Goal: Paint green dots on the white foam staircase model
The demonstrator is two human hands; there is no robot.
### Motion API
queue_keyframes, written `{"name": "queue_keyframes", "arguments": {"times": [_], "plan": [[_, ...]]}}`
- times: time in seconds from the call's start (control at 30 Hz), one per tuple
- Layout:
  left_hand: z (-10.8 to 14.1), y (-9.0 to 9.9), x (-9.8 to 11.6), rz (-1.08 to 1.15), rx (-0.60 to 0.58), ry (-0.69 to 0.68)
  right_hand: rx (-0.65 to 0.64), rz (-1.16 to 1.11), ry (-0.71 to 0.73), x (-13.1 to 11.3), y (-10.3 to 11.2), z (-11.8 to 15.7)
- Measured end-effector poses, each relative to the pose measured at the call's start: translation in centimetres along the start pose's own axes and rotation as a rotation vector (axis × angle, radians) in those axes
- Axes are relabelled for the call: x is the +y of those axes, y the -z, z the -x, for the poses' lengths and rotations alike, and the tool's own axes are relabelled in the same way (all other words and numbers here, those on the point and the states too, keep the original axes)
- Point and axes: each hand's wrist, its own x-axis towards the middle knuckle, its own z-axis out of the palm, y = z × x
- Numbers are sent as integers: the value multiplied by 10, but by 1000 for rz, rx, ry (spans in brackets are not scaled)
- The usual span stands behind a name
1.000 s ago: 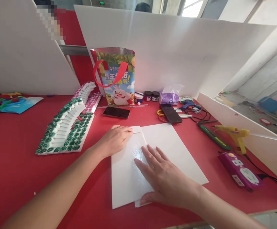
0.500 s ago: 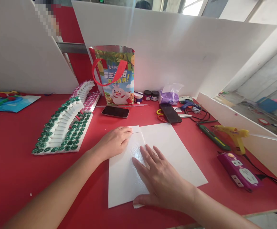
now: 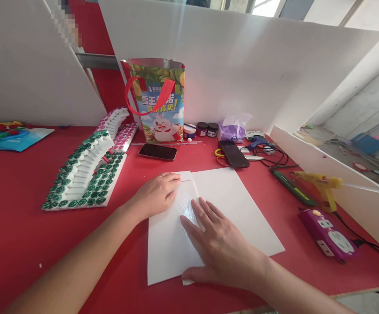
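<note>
A white board or stiff sheet (image 3: 235,205) lies flat on the red table in front of me, a line running down it near its top middle. Along its left part shows a glossy, wrinkled strip (image 3: 185,213) that looks like clear tape. My left hand (image 3: 158,194) rests at the upper left edge, fingers bent together over the board, thumb tucked in. Spread flat, my right hand (image 3: 217,242) presses on the strip and board, its thumb near the front edge. A small white end pokes out beneath that thumb. The palm hides part of the strip.
Left stands a craft piece with green bottle-cap-like discs (image 3: 78,174). Behind are a phone (image 3: 157,151), a colourful bag (image 3: 160,104), paint jars (image 3: 202,129) and tissues (image 3: 233,131). Right are another phone (image 3: 233,155), scissors (image 3: 255,158), green cutter (image 3: 292,187), yellow glue gun (image 3: 320,181) and purple socket (image 3: 328,235).
Both hands keep their places on the board. The view has shifted very slightly; nothing else visibly differs.
</note>
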Motion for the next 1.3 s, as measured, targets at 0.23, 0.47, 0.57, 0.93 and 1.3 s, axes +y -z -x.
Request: {"name": "queue_keyframes", "arguments": {"times": [0.23, 0.47, 0.57, 0.93, 1.3], "plan": [[1, 0, 1, 8, 5, 7, 25, -19, 9, -6, -1, -3], [0, -1, 1, 13, 15, 3, 52, -26, 14, -3, -3, -4], [0, -1, 1, 23, 19, 8, 47, -7, 6, -3, -3, -5], [1, -1, 1, 26, 20, 7, 28, 11, -4, -5, -1, -6], [2, -3, 0, 23, 23, 14, 36, 12, -7, -4, -3, -4]]}}
